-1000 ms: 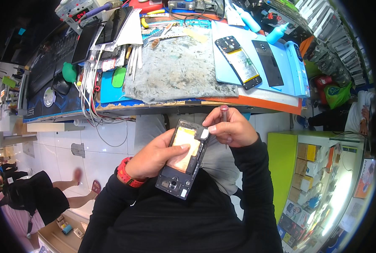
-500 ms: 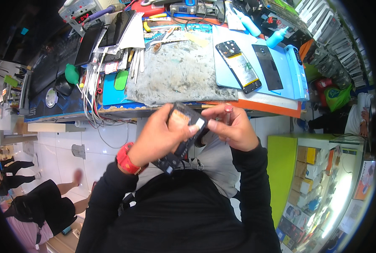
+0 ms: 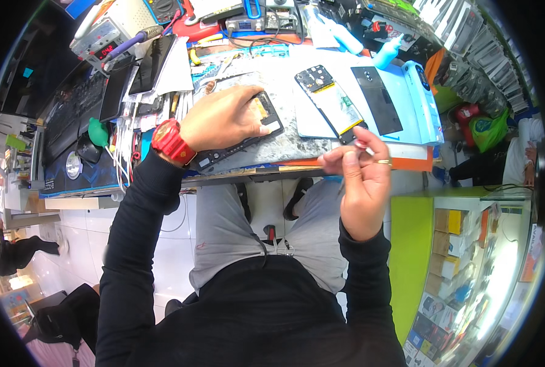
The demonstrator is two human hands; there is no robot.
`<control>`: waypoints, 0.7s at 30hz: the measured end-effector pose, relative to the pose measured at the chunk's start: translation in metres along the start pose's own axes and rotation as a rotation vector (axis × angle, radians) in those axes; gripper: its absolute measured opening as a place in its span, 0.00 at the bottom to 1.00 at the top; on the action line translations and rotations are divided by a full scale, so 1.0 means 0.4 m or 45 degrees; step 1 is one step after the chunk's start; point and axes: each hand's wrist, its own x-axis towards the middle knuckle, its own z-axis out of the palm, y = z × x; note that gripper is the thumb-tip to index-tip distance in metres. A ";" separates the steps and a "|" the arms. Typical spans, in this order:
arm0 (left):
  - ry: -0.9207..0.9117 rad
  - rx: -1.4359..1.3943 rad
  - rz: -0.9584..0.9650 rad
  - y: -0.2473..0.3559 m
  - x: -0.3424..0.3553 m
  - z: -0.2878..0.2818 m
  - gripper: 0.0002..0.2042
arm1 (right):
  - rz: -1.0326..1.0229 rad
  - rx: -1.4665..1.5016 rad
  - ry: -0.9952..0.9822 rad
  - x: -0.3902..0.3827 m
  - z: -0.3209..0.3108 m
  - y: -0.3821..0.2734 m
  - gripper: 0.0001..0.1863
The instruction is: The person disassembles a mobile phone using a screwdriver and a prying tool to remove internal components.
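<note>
My left hand (image 3: 220, 119), with a red watch on the wrist, grips a dark opened phone (image 3: 271, 122) at the grey stained mat (image 3: 312, 150), covering much of it. My right hand (image 3: 364, 189) is right of it, near the bench edge, with fingers curled round a slim screwdriver (image 3: 359, 144) with a red cap. On a light blue pad (image 3: 413, 113) lie another opened phone (image 3: 330, 101) with its battery showing and a dark flat panel (image 3: 376, 98).
Cables, tools, a power supply (image 3: 104, 46), a green blower (image 3: 98, 129) and a mouse (image 3: 86, 147) crowd the left. Blue bottles (image 3: 387, 54) stand at the back. A lit green display cabinet (image 3: 410, 257) is at the right, and people (image 3: 70, 318) are at the lower left.
My left hand has moved the phone from over my lap forward onto the bench. My right hand with the screwdriver has shifted right.
</note>
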 end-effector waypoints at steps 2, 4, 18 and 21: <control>0.068 0.151 0.045 0.002 -0.017 0.008 0.31 | -0.213 0.081 0.093 0.010 0.012 -0.009 0.12; 0.046 0.228 0.054 0.017 -0.024 -0.003 0.29 | -0.251 0.030 0.105 0.033 0.010 -0.009 0.11; 0.077 0.712 0.468 0.068 -0.026 0.021 0.07 | -0.450 0.025 0.137 0.113 0.093 0.094 0.10; 0.067 0.780 0.507 0.068 -0.033 0.028 0.07 | -0.447 0.203 0.174 0.119 0.102 0.099 0.08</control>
